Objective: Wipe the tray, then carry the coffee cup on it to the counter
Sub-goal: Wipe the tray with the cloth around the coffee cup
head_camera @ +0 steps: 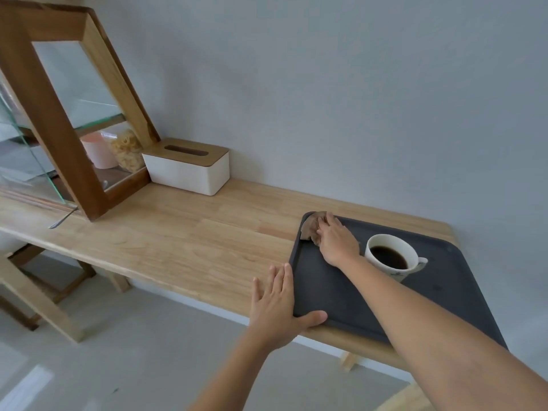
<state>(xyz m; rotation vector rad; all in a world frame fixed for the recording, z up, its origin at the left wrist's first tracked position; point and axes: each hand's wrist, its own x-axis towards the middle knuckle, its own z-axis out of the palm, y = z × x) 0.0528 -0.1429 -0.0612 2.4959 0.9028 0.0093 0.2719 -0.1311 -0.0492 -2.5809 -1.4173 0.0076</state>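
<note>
Left hand [280, 304] nearest the camera: palm flat at the near-left corner of the dark grey tray [341, 301], fingers pressed together and lying straight along its left rim, thumb hooked over the near edge. Reads as bracing, not gripping.

Tray sits on the light wooden tabletop [189, 232], its near edge at or slightly past the table's front edge; cannot tell which.

Right hand [336, 240] reaches across the tray to the far-left corner, palm down, fingers close together, pressing a brown cloth [311, 228] flat onto the surface. Cloth is mostly under the fingers, with a fold showing past the fingertips.

White coffee cup [391, 258] stands upright on the tray, just beside the right wrist, filled with dark coffee to well below the rim, handle pointing right.

Farther back, against the wall: white tissue box with a wooden lid [189, 166], then a wood-framed glass cabinet [59, 114].

Judgement: wiping step in hand; carrying not begun. Risks:
- the forearm knocking the cup on a return stroke, spilling coffee onto the wiped surface;
- the tray sliding off the front edge if the bracing hand eases.
</note>
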